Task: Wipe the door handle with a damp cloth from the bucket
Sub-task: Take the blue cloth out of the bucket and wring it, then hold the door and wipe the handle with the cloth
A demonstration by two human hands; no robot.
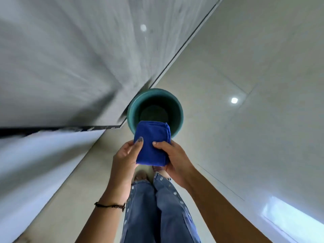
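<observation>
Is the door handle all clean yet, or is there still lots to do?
Not yet. Done so far: the blue cloth is out of the green bucket on the floor. In hand now: the left hand and right hand both hold the folded cloth above the bucket. Whether it is wet, I cannot tell. Still left: the wiping itself; no door handle shows in this view.

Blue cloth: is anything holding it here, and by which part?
Both hands hold the folded blue cloth above the green bucket: left hand on its left edge, right hand on its lower right edge.
</observation>
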